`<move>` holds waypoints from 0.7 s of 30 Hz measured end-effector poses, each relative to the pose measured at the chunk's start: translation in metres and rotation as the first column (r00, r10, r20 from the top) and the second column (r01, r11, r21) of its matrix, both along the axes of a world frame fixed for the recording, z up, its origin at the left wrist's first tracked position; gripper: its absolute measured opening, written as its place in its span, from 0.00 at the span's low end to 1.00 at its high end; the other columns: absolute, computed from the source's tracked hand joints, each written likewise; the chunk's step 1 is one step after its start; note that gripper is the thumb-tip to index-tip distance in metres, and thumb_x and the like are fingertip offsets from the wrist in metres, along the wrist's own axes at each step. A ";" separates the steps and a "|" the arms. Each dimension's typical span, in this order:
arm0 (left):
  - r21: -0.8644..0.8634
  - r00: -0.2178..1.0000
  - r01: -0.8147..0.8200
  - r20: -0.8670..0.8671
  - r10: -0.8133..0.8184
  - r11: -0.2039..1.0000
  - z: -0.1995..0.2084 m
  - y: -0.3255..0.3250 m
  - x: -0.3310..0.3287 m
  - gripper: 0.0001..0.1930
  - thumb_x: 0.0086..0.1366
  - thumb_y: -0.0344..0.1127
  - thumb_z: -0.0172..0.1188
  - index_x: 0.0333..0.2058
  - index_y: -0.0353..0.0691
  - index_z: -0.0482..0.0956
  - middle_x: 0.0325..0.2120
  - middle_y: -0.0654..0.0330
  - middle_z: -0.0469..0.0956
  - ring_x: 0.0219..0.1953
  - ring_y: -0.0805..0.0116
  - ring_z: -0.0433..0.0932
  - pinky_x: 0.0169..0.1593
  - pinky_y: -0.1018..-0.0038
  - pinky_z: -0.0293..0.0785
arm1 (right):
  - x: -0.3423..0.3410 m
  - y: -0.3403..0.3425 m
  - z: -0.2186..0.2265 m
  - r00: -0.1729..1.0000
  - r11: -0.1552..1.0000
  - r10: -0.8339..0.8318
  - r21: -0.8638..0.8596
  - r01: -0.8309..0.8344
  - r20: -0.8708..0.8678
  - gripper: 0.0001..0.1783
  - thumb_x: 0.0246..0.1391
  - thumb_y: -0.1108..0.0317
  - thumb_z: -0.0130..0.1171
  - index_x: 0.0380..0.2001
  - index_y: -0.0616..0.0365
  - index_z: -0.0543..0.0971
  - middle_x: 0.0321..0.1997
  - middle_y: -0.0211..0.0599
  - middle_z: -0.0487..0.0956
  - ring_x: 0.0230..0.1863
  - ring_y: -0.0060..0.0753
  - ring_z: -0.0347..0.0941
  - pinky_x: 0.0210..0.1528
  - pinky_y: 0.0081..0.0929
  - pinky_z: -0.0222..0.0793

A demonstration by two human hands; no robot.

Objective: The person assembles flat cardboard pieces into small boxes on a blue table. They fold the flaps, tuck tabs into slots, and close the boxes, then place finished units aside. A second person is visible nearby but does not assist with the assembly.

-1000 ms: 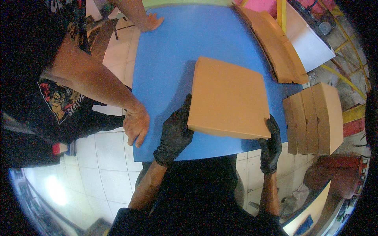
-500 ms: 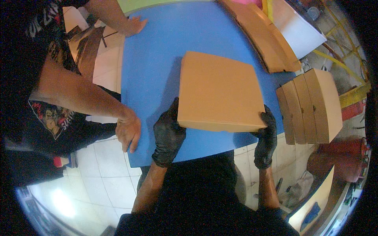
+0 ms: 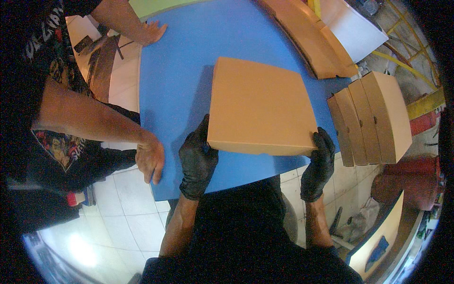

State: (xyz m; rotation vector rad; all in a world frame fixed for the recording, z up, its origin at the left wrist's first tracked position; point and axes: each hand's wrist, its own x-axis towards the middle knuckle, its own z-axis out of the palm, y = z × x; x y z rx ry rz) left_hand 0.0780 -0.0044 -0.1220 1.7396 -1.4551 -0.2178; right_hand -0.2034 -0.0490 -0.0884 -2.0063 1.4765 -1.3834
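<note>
A square brown cardboard box [image 3: 261, 105], closed, is held level over the blue tabletop [image 3: 175, 90]. My left hand [image 3: 198, 163], in a black glove, grips its near left corner. At the near right corner my right hand [image 3: 318, 165], also gloved in black, holds the box with the thumb and fingers at its edge. The box hides parts of the fingers on both sides. To the right, a stack of similar brown boxes [image 3: 371, 120] stands at the table's edge, apart from my right hand.
Another person [image 3: 94, 116] leans in from the left, with one hand [image 3: 151, 156] on the table's near left edge and the other [image 3: 153, 33] farther back. Flattened cardboard [image 3: 314, 40] lies along the far right edge. A red container [image 3: 409, 182] stands below the box stack.
The box and both my hands have shifted slightly left in the view, as has most of the scene. My grip on the box stays the same.
</note>
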 end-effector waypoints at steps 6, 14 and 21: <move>0.037 0.995 0.012 0.094 -0.015 0.999 -0.004 0.000 0.003 0.21 0.64 0.36 0.56 0.55 0.35 0.77 0.51 0.45 0.79 0.49 0.45 0.79 0.53 0.59 0.74 | 0.001 -0.001 -0.002 0.989 1.000 -0.018 -0.008 0.020 0.144 0.19 0.58 0.79 0.49 0.49 0.52 0.82 0.59 0.41 0.76 0.60 0.41 0.71 0.56 0.32 0.72; 0.000 0.999 0.007 0.037 -0.007 1.000 -0.004 0.003 0.005 0.20 0.65 0.37 0.56 0.53 0.35 0.77 0.49 0.46 0.80 0.48 0.46 0.80 0.53 0.59 0.75 | 0.006 0.011 -0.032 0.987 0.997 0.026 0.078 -0.014 -0.161 0.18 0.59 0.75 0.55 0.53 0.55 0.77 0.62 0.46 0.72 0.65 0.46 0.66 0.62 0.40 0.67; -0.089 0.934 0.029 -0.353 -0.059 0.996 -0.008 0.018 0.023 0.18 0.59 0.34 0.65 0.48 0.36 0.80 0.45 0.49 0.82 0.46 0.48 0.80 0.52 0.59 0.75 | 0.029 0.007 -0.025 0.859 0.986 0.091 -0.074 -0.148 -0.504 0.23 0.56 0.64 0.60 0.56 0.45 0.76 0.69 0.48 0.66 0.70 0.64 0.55 0.68 0.55 0.57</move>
